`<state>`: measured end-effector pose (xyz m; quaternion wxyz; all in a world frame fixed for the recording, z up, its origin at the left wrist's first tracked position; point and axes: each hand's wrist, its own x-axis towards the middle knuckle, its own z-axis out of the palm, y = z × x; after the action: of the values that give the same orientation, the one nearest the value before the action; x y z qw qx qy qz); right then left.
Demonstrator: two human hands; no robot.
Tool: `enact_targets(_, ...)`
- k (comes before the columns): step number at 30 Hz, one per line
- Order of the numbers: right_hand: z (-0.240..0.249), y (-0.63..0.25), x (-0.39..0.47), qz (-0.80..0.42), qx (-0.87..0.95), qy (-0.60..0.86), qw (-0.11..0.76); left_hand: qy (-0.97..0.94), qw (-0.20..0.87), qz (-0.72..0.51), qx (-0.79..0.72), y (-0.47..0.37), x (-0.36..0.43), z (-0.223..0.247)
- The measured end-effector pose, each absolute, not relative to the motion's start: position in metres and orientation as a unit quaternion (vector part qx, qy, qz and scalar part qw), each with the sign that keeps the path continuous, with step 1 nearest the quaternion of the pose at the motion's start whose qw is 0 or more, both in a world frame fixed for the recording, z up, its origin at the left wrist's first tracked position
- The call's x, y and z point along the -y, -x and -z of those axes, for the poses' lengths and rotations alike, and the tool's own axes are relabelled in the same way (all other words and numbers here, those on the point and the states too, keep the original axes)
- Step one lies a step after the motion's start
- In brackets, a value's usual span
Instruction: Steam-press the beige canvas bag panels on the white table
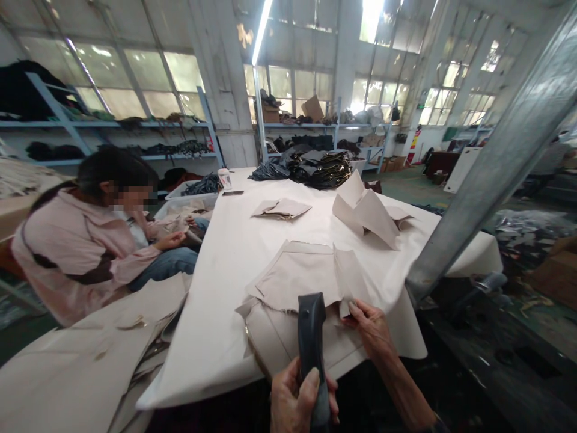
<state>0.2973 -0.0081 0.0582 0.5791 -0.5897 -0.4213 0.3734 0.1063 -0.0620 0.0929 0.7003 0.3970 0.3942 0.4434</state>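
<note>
Near the bottom centre, my left hand is closed around a black, curved hand-held tool, whose exact kind I cannot make out. The tool's upper end stands in front of a beige fabric piece, hiding part of its frayed lower edge. Right of the tool, my right hand pinches the lower end of a narrow beige flap at that piece's side. More beige fabric, with a zipper along its left edge, lies beneath at the table's front edge.
The table has a white cover. Folded beige pieces, upright beige panels and a dark stack lie farther back. A slanted metal post stands right. At left sits a person beside a beige pile.
</note>
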Motion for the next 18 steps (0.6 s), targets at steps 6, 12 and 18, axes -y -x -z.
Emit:
enact_targets(6,-0.057,-0.292,0.008,-0.488,0.313,0.477,0.661,-0.418,0.725,-0.408,-0.366,-0.126,0.059,-0.082)
enact_targets(12,-0.063,-0.292,0.011,-0.53,0.313,0.449,0.648,-0.416,0.744,-0.407,-0.328,-0.148,0.053,-0.071)
enact_targets(18,-0.051,-0.296,0.013,-0.485,0.279,0.533,0.634,-0.4,0.728,-0.454,-0.321,-0.149,0.043,-0.075)
